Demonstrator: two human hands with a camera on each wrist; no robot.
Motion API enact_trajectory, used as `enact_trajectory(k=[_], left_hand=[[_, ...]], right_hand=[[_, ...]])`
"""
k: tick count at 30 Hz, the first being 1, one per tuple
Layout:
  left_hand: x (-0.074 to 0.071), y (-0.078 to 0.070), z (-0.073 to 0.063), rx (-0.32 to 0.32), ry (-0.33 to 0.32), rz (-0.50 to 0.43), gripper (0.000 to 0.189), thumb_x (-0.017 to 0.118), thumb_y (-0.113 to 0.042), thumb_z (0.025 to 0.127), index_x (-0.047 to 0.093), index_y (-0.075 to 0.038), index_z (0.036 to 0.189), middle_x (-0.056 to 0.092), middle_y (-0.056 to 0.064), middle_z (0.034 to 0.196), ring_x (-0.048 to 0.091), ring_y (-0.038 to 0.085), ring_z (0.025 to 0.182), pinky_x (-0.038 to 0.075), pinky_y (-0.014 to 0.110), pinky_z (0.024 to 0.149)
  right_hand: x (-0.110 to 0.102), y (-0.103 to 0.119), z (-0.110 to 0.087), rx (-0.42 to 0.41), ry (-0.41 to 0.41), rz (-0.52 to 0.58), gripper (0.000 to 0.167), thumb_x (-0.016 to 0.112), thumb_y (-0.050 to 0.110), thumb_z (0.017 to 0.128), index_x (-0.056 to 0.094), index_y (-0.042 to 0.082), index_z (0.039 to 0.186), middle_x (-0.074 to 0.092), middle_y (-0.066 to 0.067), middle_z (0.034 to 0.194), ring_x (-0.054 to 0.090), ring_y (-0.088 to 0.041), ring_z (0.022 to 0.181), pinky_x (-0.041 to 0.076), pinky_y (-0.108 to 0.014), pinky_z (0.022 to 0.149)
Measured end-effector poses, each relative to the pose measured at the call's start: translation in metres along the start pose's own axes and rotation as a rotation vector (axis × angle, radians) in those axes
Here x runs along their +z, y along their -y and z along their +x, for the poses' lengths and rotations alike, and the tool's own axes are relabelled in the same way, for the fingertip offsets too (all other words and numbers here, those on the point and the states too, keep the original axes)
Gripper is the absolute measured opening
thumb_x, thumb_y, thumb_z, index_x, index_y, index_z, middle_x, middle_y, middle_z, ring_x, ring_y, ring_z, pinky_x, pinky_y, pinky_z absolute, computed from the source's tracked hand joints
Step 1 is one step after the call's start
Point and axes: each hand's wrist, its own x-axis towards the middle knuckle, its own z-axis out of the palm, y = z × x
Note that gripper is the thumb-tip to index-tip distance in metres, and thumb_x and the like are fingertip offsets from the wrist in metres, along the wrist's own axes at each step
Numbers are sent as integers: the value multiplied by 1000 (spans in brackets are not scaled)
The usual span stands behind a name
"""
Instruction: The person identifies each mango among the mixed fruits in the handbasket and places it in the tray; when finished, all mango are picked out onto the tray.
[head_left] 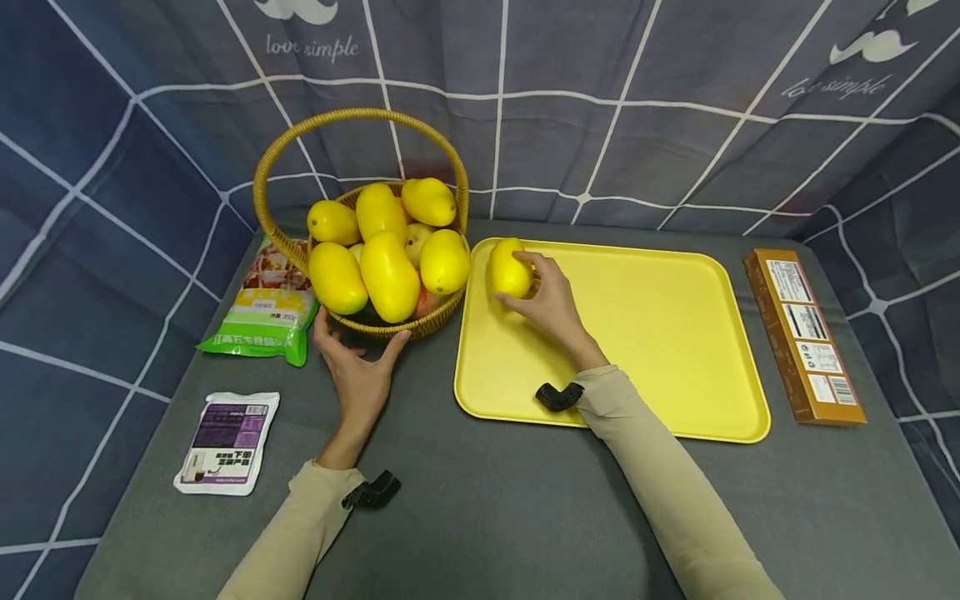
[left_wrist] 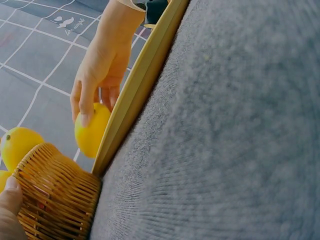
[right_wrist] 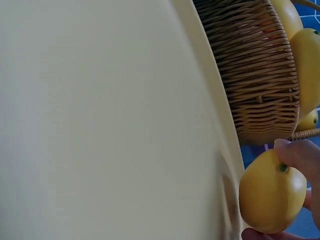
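My right hand (head_left: 553, 307) pinches a yellow mango (head_left: 510, 268) between thumb and fingers at the upper left corner of the yellow tray (head_left: 675, 358). In the right wrist view, a small green stem spot shows on this mango (right_wrist: 272, 195). My left hand (head_left: 358, 371) holds the wicker basket (head_left: 442, 321) at its front, thumb and fingers spread along its side. Several more yellow mangoes (head_left: 390, 275) are heaped in the basket, with reddish fruit partly hidden beneath them. The left wrist view shows the left thumb (left_wrist: 11, 197) against the wicker rim.
Left of the basket lies a green and red food bag (head_left: 270, 308), partly behind it. A white and purple pouch (head_left: 227, 443) is nearer the front. Beyond the tray's right edge lies a long orange-brown box (head_left: 804, 337). A checked cloth (head_left: 555, 125) hangs behind the grey table.
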Motion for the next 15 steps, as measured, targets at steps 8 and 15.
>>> enact_trajectory(k=[8,15], left_hand=[[2,4,1,27,-11,1,101,84,-9,76,16,1,150,22,21,152,35,37,131,36,42,82],[1,4,1,17,-8,5,100,83,-8,77,15,2,150,21,21,152,34,37,131,35,42,83]], right_hand=[[3,-3,-1,-8,-13,-52,73,86,28,76,51,10,137,50,-18,126,50,-30,102,48,-39,88],[2,-1,-4,-7,7,-53,75,86,28,75,49,9,137,48,-19,122,49,-29,97,46,-38,85]])
